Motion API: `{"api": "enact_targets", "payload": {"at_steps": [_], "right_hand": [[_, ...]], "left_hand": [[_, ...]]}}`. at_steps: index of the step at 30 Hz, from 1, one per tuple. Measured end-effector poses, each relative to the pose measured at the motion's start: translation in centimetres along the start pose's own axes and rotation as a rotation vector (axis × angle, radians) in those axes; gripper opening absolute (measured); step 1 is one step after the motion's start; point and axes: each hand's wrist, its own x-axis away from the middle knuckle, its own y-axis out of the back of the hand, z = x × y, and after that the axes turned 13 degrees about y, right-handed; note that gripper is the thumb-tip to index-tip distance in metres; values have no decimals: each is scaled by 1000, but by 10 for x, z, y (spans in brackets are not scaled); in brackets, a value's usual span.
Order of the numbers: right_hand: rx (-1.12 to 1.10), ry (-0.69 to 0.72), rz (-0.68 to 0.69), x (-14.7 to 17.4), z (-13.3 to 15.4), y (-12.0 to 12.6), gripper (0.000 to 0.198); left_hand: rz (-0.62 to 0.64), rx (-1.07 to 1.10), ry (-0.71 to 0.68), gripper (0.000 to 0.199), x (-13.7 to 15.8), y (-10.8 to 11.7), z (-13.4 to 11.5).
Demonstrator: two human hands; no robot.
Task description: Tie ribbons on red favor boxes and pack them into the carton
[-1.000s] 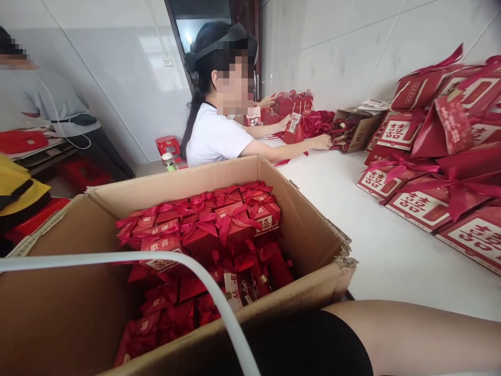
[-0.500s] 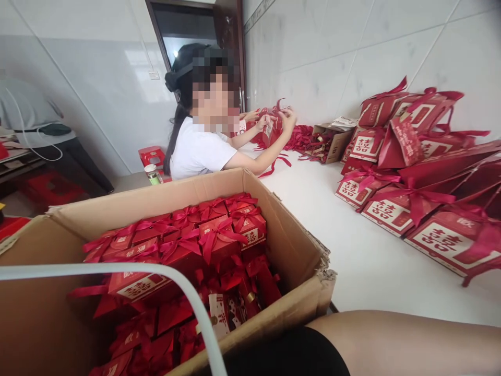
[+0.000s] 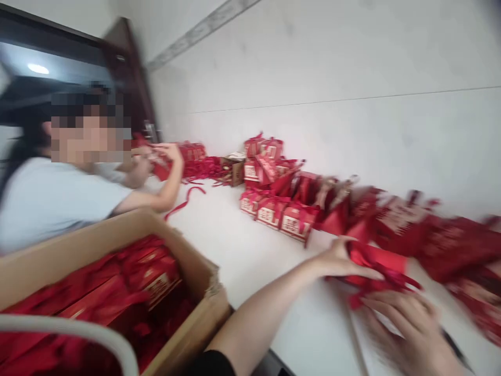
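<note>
My left hand (image 3: 344, 262) is closed around a small red gift box (image 3: 385, 258) with a dark red ribbon (image 3: 397, 279), above the white table (image 3: 313, 313). Fingers and thumb lie on opposite sides of the box. Close to its near side, my right hand (image 3: 410, 324) has bent fingers by the ribbon. Motion smears that hand, so whether it pinches the ribbon cannot be made out. Beyond both hands stand red bags (image 3: 403, 219) in a row along the wall, blurred.
At lower left is an open cardboard box (image 3: 199, 292) filled with ribboned red gift boxes (image 3: 156, 284). More gift boxes (image 3: 268, 214) are stacked by the wall. Across the table a co-worker (image 3: 66, 193) handles red items. A pale curved tube (image 3: 78, 326) crosses the lower left.
The view has swung right, so the cardboard box and co-worker appear farther left. Both my hands and the red gift box have come into view at the lower right.
</note>
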Motion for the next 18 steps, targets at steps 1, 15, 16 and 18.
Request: {"api": "enact_targets", "payload": {"at_steps": [1,15,16,18], "right_hand": [[-13,-1,30,-1,3,5,17],[-157,-207,-73,-6,-12,20,19],[-163,-307,-116,-3,-18,23,23],[-260,-532,-148,4,-31,25,31]], "left_hand": [[12,12,-10,62,-2,0,2],[-21,-76,-2,54,-7,-6,-3],[1,-91,-7,56,-8,-3,-2],[75,-134,-16,57,-10,2,-1]]}}
